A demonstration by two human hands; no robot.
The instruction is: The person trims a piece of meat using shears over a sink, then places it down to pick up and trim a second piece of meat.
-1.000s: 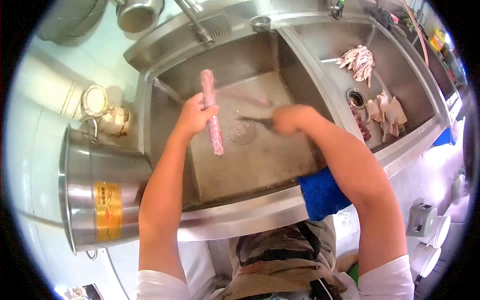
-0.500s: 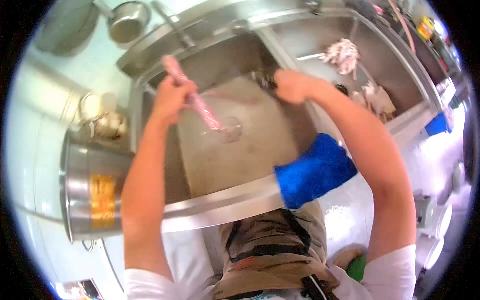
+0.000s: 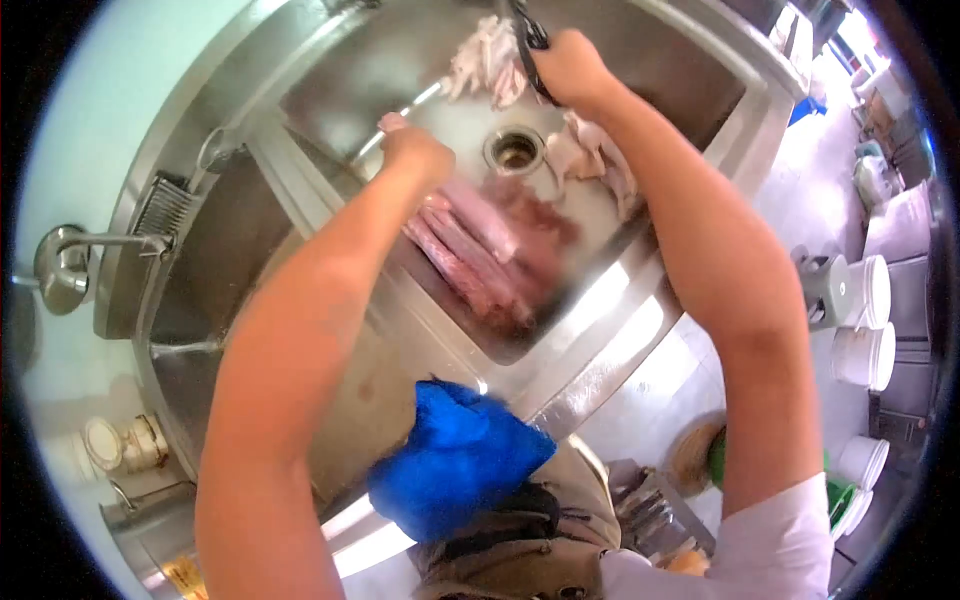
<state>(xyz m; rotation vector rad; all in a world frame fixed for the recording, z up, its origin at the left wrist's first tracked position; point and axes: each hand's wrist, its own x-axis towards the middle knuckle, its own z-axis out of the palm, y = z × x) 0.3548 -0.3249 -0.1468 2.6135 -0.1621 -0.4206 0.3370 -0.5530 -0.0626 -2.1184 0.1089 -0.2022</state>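
My left hand (image 3: 418, 152) is closed around a long pink piece of meat (image 3: 480, 220) over the right sink basin. Beside that piece, other long reddish meat (image 3: 455, 262) lies in the basin's lower left part. My right hand (image 3: 572, 68) grips black-handled scissors (image 3: 532, 40), their far end cut off by the top of the view. Just left of the scissors sits a pale heap of meat scraps (image 3: 482, 62). Below my right hand, more pale pieces (image 3: 585, 160) lie to the right of the drain (image 3: 515, 150).
A blue cloth (image 3: 455, 460) hangs over the sink's front edge. The left basin (image 3: 220, 240) has a faucet (image 3: 110, 240) behind it. White buckets (image 3: 865, 355) stand on the floor at the right; a metal pot (image 3: 160, 530) is at lower left.
The view has turned toward the right basin. My left hand has carried the long meat from above the left basin to the right one. My right hand has moved beside the pale heap.
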